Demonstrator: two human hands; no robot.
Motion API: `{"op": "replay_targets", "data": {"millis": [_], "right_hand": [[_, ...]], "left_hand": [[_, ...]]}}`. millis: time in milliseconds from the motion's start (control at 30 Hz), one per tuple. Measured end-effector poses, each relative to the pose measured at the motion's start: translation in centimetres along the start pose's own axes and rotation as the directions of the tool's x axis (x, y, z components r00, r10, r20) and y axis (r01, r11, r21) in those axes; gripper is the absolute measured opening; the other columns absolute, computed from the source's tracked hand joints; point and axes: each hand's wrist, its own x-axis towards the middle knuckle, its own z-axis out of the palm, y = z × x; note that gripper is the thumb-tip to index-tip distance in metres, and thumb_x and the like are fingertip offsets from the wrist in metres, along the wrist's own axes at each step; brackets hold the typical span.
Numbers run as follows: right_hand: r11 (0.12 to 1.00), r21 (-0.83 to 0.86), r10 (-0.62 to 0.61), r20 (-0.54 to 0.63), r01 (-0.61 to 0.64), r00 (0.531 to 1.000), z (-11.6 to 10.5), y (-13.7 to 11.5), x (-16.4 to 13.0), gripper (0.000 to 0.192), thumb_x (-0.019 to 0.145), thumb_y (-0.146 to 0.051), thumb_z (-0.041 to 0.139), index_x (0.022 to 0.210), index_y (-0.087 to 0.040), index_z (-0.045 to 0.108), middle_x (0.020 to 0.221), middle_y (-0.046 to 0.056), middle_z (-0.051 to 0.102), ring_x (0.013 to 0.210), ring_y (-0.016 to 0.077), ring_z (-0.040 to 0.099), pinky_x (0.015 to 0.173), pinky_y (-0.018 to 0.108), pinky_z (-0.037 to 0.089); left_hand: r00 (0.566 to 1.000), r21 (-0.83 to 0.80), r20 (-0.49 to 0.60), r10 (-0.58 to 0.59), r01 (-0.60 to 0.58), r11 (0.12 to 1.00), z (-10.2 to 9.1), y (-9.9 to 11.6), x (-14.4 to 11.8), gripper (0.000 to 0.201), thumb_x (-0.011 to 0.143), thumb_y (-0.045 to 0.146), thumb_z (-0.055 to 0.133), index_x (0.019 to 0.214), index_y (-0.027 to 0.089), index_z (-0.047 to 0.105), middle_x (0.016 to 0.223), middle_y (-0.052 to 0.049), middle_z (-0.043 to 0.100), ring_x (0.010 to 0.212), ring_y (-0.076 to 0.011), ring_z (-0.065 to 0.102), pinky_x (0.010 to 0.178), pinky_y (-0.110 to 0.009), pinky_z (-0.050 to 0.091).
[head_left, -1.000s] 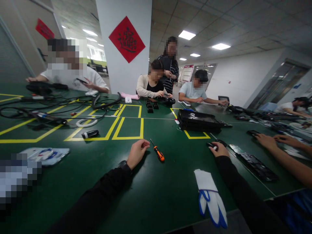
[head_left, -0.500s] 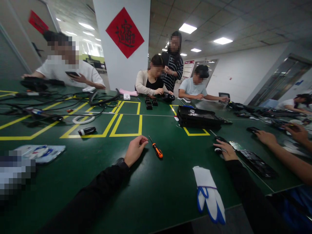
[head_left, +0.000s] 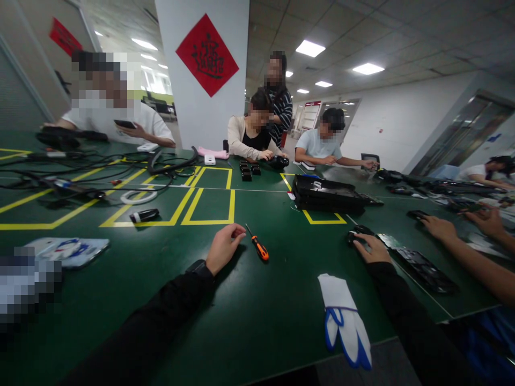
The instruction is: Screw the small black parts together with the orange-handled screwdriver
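Note:
My left hand (head_left: 223, 247) rests on the green table (head_left: 281, 305) with its fingers curled and nothing in it. An orange-handled screwdriver (head_left: 259, 249) lies just right of its fingertips, apart from them. My right hand (head_left: 372, 249) lies farther right, its fingers closed over a small black part (head_left: 357, 234) on the table. A long flat black panel (head_left: 422, 266) lies beside that hand. A folded white and blue glove pair (head_left: 346, 321) lies near the table's front edge between my arms.
A stack of black trays (head_left: 328, 194) sits beyond the screwdriver. Cables (head_left: 80, 177), a white tape ring (head_left: 139, 197) and a black cylinder (head_left: 144, 215) lie at the left. A co-worker's hands (head_left: 440, 228) work at the right. Several people sit at the far side.
My right hand has shifted slightly over the small black part, now covering its white tip. My left hand and the screwdriver stay put. The standing person has moved a little left.

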Motion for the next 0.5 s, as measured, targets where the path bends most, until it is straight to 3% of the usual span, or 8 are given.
{"op": "replay_targets", "data": {"millis": [167,400,500], "right_hand": [[0.999,-0.028,0.033,-0.074,-0.035,0.997,0.6,-1.6,1.5,0.043,0.073,-0.046,0.049,0.105,-0.018,0.054,0.108,0.01,0.053,0.099,0.026,0.049,0.083,0.04,0.04],[0.996,0.01,-0.085,0.062,0.085,0.994,1.8,-2.3,2.9,0.026,0.072,-0.035,0.05,0.093,-0.02,0.059,0.103,0.007,0.054,0.096,0.0243,0.049,0.083,0.04,0.039],[0.991,0.008,-0.13,0.029,0.13,0.991,1.5,-2.4,2.9,0.029,0.069,-0.034,0.054,0.094,-0.019,0.058,0.109,0.008,0.052,0.1,0.0265,0.047,0.085,0.043,0.036]], "left_hand": [[1.0,0.014,-0.001,-0.006,0.006,1.0,0.2,0.0,0.0,0.014,0.078,0.027,0.049,0.084,0.018,0.057,0.079,-0.002,0.06,0.071,-0.0137,0.055,0.067,-0.026,0.043],[1.0,0.026,-0.001,0.014,-0.013,1.0,0.0,0.1,-0.1,0.015,0.078,0.028,0.049,0.085,0.018,0.058,0.079,-0.002,0.06,0.072,-0.0139,0.054,0.067,-0.026,0.042],[1.0,0.022,-0.006,0.016,-0.015,1.0,0.0,0.0,-0.1,0.015,0.078,0.027,0.048,0.086,0.018,0.058,0.08,-0.002,0.06,0.072,-0.0139,0.054,0.068,-0.026,0.043]]}}
